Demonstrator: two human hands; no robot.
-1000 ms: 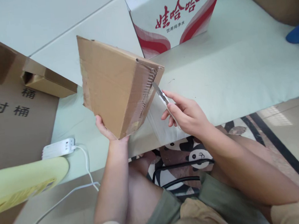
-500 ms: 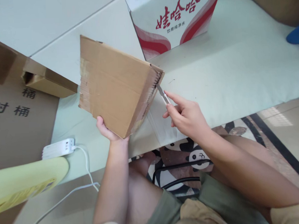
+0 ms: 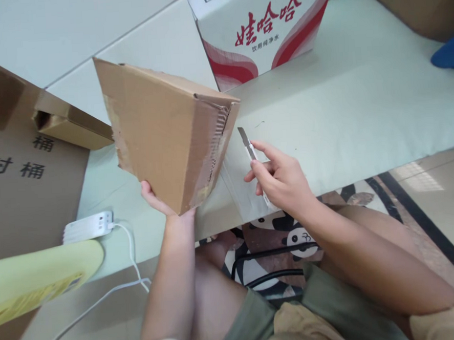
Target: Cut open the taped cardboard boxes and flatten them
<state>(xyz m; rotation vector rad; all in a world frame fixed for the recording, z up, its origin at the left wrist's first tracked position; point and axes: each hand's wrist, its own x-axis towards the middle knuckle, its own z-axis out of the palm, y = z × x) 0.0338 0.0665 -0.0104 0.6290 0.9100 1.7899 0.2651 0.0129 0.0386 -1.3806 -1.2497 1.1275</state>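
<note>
Carton (image 3: 153, 128) in wide grip of left hand (image 3: 162, 203), itself partly hidden; knife (image 3: 247, 146) snug in right hand (image 3: 285, 179).

Left hand (image 3: 163, 205) under tilted cardboard box (image 3: 155, 133), gripping lower corner. Right hand (image 3: 285, 179) holding utility knife (image 3: 249, 147), blade out, apart from box. White power bank (image 3: 87, 227) left of left hand; red-and-white carton (image 3: 264, 60) beyond right hand.

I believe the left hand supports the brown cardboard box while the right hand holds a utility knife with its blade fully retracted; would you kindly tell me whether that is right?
Not quite: the utility knife has its blade extended, not retracted, as the head view shows. The left hand does support the brown cardboard box, and the right hand does hold the utility knife.
</note>
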